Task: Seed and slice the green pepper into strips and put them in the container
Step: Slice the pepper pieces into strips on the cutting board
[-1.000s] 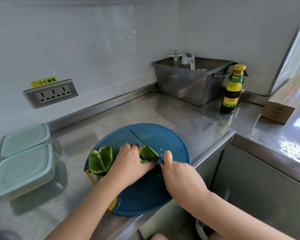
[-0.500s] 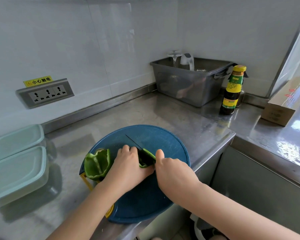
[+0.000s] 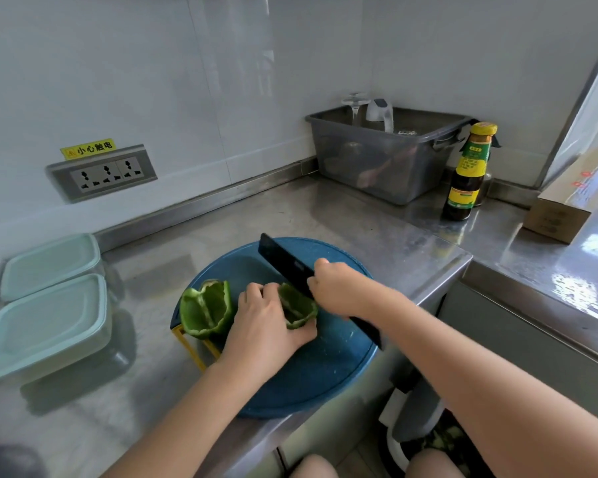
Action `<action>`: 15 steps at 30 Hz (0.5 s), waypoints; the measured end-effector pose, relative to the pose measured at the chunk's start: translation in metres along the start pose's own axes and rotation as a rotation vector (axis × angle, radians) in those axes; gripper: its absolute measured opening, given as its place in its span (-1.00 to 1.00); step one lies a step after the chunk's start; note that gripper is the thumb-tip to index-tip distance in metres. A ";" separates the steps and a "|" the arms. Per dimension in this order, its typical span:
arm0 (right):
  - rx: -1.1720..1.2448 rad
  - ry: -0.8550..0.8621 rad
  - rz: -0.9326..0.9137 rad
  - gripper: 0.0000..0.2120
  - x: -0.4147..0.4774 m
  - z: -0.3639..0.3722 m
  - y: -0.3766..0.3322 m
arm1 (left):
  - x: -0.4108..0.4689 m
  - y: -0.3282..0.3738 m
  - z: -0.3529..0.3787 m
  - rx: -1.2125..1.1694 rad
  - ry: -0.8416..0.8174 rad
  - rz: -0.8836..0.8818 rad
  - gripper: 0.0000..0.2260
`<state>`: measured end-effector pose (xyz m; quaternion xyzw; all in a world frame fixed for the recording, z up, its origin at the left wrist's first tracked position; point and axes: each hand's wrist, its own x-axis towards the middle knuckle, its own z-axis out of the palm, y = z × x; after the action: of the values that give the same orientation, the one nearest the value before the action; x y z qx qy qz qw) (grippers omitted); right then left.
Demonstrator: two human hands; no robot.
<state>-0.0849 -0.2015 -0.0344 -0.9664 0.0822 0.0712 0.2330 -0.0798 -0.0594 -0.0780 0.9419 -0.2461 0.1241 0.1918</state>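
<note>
2 green pepper pcs (image 3: 206, 313), 2 lidded containers (image 3: 49, 326), 1 knife (image 3: 283, 260), 1 board (image 3: 325, 374), 1 bottle (image 3: 465, 174), 1 tub (image 3: 387, 167), 1 box (image 3: 556, 219)

White tiled wall (image 3: 152, 63) behind a reflective steel counter (image 3: 325, 215), brightly lit.

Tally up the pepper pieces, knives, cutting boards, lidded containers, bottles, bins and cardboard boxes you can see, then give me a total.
green pepper pieces: 2
knife: 1
cutting board: 1
lidded containers: 2
sauce bottle: 1
grey bin: 1
cardboard box: 1
Total: 9
</note>
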 end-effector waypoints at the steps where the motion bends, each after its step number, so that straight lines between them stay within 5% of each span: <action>1: 0.022 -0.032 -0.004 -0.84 -0.003 -0.006 0.007 | -0.002 -0.001 0.000 -0.005 0.005 0.005 -0.38; 8: -0.047 0.325 -0.148 -0.75 -0.064 0.015 0.028 | 0.001 0.000 -0.002 -0.016 -0.004 -0.018 -0.36; 11: -0.252 0.397 -0.186 -0.77 -0.078 0.028 0.028 | 0.002 -0.001 0.000 -0.037 0.040 -0.016 -0.39; 15: -0.346 0.441 -0.168 -0.56 -0.086 0.036 0.024 | 0.003 -0.002 0.004 -0.036 0.064 -0.035 -0.42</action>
<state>-0.1770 -0.1945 -0.0616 -0.9873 0.0372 -0.1471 0.0462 -0.0761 -0.0604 -0.0810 0.9381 -0.2257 0.1462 0.2184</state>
